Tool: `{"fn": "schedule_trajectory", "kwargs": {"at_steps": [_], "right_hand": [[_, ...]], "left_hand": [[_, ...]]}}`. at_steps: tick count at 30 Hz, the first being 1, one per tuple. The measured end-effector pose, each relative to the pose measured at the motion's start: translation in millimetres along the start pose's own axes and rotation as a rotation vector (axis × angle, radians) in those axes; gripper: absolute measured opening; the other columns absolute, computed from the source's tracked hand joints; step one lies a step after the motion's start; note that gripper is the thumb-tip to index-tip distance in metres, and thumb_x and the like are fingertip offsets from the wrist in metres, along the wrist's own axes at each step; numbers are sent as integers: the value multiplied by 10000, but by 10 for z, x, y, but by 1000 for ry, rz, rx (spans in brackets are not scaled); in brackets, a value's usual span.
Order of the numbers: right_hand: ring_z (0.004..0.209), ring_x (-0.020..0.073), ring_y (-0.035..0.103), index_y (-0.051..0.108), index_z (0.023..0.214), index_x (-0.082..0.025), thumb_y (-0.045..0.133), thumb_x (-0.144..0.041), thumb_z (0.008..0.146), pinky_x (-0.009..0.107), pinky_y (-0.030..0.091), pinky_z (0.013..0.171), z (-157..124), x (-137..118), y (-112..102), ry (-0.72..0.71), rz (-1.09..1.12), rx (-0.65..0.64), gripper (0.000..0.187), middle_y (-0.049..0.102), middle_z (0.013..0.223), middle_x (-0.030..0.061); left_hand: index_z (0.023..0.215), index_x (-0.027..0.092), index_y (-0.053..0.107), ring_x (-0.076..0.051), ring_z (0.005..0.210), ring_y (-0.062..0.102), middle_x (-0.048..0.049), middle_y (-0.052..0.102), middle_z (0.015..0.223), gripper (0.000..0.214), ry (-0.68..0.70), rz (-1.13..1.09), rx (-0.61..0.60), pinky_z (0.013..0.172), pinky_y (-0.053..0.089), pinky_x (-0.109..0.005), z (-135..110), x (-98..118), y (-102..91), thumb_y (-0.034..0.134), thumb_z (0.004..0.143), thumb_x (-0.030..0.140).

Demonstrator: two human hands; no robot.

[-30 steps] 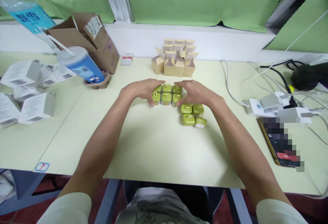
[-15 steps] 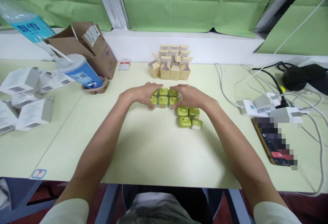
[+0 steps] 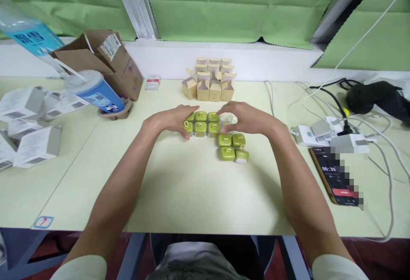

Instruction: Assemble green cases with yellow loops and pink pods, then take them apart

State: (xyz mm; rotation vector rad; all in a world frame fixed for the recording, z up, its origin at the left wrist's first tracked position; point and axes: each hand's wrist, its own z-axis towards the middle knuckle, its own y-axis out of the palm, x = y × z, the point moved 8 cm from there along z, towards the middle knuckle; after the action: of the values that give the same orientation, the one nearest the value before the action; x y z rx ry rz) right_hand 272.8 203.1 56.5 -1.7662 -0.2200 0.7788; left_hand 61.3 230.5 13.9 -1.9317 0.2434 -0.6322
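Note:
A block of small green-lidded jars (image 3: 201, 124) stands on the pale table (image 3: 192, 186). My left hand (image 3: 166, 120) is cupped against the block's left side, fingers together over the back row and thumb at the front corner. My right hand (image 3: 248, 118) hovers at the block's right end, its fingers curled over a clear jar (image 3: 228, 118) that shows no green lid. A second small group of green-lidded jars (image 3: 232, 146) sits just in front of my right hand; one of them lies tilted on its side.
Open tan cartons (image 3: 209, 84) stand behind the jars. A cardboard box (image 3: 112, 60), a blue cup (image 3: 96, 93) and white barcoded boxes (image 3: 32, 145) are at the left. A phone (image 3: 336, 172), adapters and cables (image 3: 320, 131) lie at the right.
The camera has tilted slightly. My right hand has drawn back a little from the block, and a clear jar now shows under its fingers. My left hand stays against the block.

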Motion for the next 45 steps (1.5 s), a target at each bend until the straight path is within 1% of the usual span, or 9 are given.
{"fn": "schedule_trajectory", "kwargs": {"at_steps": [2, 5, 8, 14, 20, 25, 29, 35, 45], "right_hand": [[1177, 312, 777, 817, 1307, -202, 809, -328, 1011, 379, 584, 933, -152, 57, -63, 139, -41, -66, 322, 794, 1368, 146], [942, 267, 782, 824, 1157, -181, 793, -222, 990, 335, 511, 711, -322, 70, -36, 334, -178, -209, 175, 805, 1241, 145], [903, 274, 791, 817, 1159, -159, 782, -142, 955, 332, 472, 655, -339, -6, 65, 402, -290, -316, 208, 802, 1192, 162], [930, 283, 810, 811, 1214, -129, 742, -99, 959, 347, 472, 666, -260, -77, 141, 386, -327, -328, 265, 811, 1170, 178], [969, 290, 798, 806, 1268, -149, 736, -264, 1051, 357, 501, 692, -324, 83, -27, 383, -209, -237, 255, 822, 1178, 159], [1110, 298, 787, 746, 1445, -196, 697, -394, 1112, 359, 553, 821, -380, 343, -291, 373, -106, -29, 390, 797, 1341, 170], [1160, 312, 782, 716, 1510, -209, 687, -411, 1121, 367, 565, 837, -440, 479, -375, 421, -88, -3, 440, 785, 1380, 177], [1125, 314, 793, 695, 1560, -188, 701, -406, 1115, 412, 584, 867, -449, 518, -353, 431, -53, -34, 496, 800, 1358, 181], [1104, 315, 794, 706, 1564, -217, 699, -427, 1113, 384, 547, 767, -389, 388, -292, 379, -67, -64, 498, 812, 1357, 160]], "left_hand": [[1751, 232, 418, -392, 1646, 474, -144, 529, 1783, 1183, 56, -104, 156, 1304, 459, -453, -63, 142, -175, 944, 733, 524], [1452, 202, 697, -299, 1342, 676, -107, 738, 1482, 646, 238, -275, 405, 1103, 560, -402, -183, 524, -413, 863, 907, 508], [1139, 190, 783, -248, 1091, 728, -67, 811, 1156, 216, 338, -219, 307, 957, 546, -373, -132, 960, -224, 814, 980, 333], [1089, 187, 806, -297, 1144, 731, -98, 798, 1167, 87, 301, 151, 140, 729, 416, -368, 83, 1350, 339, 746, 1028, 204], [967, 185, 755, -302, 1160, 729, -100, 773, 1155, 196, 312, 101, 192, 794, 466, -400, 24, 1369, 292, 595, 1059, 119], [1063, 205, 710, -253, 1045, 757, -70, 809, 1189, 138, 313, -247, 345, 904, 544, -400, -62, 1266, -119, 588, 1104, 257], [1047, 207, 676, -243, 1051, 758, -69, 819, 1158, 93, 282, -376, 436, 899, 549, -375, 162, 1143, -337, 608, 1082, 260], [933, 210, 639, -238, 952, 700, -63, 800, 1053, 111, 201, -279, 457, 829, 484, -368, 624, 993, -215, 615, 1029, 158], [936, 221, 599, -231, 939, 679, -54, 761, 999, 145, 234, -282, 516, 834, 466, -365, 705, 1001, -118, 579, 1058, 143]]}}
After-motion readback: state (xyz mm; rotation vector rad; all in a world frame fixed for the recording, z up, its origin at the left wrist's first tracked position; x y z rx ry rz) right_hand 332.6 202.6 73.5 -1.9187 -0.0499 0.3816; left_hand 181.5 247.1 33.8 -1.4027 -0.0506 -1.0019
